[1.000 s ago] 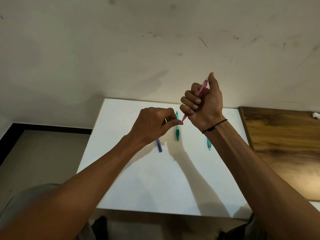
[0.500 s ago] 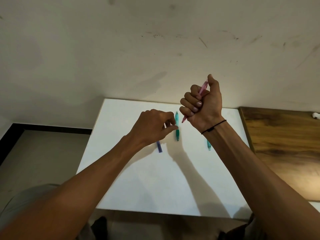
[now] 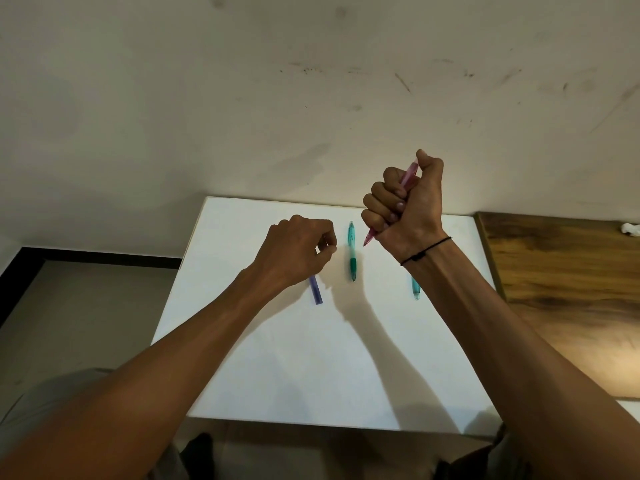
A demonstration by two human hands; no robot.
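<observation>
- Since a second ago, the left hand point(image 3: 298, 251) has dropped away from the tip of the pink pen point(image 3: 408, 176), down and to the left. It now sits low over the white table point(image 3: 277, 358), just above the purple pen point(image 3: 316, 292).
- The right hand point(image 3: 405, 202) is raised over the table's far edge. Its fingers are wrapped in a fist round the pink pen and its thumb presses on the pen's top end. The pen's tip points down, clear of the table.
- The left fingers are curled, with thumb and forefinger tips meeting. I cannot tell whether they pinch something small or touch the purple pen, whose upper part is hidden behind the hand.
- Three pens lie on the table, well apart: purple at left, a green pen point(image 3: 352, 251) in the middle, and a teal pen point(image 3: 415, 291) at right, mostly hidden behind the right wrist.
- My read of progress: the pink pen is picked up and looks to be mid-check, with the thumb on its clicker, and it is not yet set back down.
- I cannot tell from here whether the three lying pens are finished or waiting their turn. The left hand's place suggests the purple one comes next.
</observation>
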